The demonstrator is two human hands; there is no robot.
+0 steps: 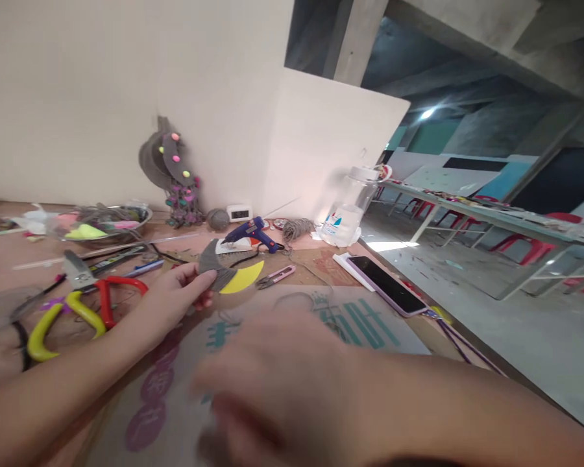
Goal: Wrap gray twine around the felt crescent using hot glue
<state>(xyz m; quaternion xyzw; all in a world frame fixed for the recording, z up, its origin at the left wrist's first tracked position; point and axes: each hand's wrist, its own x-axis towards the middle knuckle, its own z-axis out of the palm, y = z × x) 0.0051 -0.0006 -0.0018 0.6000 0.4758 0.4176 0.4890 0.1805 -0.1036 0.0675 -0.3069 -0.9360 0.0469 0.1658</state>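
Note:
Between thumb and fingers, my left hand grips a crescent-shaped piece; part of it is bare yellow and part is covered in grey yarn. A strand of grey yarn appears to trail over the printed sheet on the table. Low in the middle of the view, close to the camera, is my right hand, smeared by motion, so its fingers and anything in them cannot be made out. Just beyond the crescent lie a blue glue gun and pink thread snips.
Scissors with yellow-and-red handles and a bowl of craft bits are at left. A yarn-wrapped crescent with pompoms leans on the white partition. A yarn bundle, a water bottle and a phone are to the right.

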